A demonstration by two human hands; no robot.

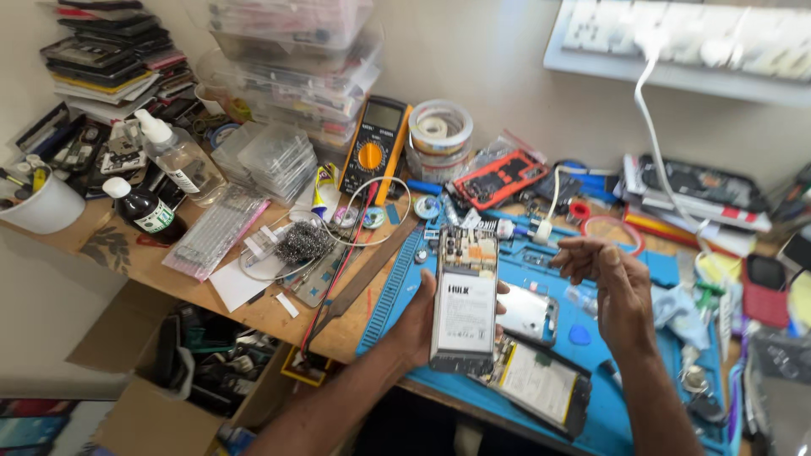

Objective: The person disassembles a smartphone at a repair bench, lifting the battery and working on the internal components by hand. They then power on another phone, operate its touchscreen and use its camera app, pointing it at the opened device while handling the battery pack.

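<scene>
I see the left hand (422, 317) wrapped around an opened smartphone (464, 300), fingers curled at its edges, holding it back-side up above the blue repair mat (541, 279); the white battery fills most of the exposed back, with the circuit board showing at the top end. My right hand (610, 283) hovers just beside the phone's upper right, fingers loosely bent and thumb close to the fingertips; I think it may pinch something tiny, but the view is too coarse to tell. On the mat under the phone lies a second opened phone (541, 384), and a silver back cover (525, 311) sits between the hands. Farther left on the wooden bench (253, 308) I see a yellow multimeter (374, 148) leaning against stacked plastic boxes (291, 51), tape rolls (439, 135), and two bottles (165, 181)
</scene>
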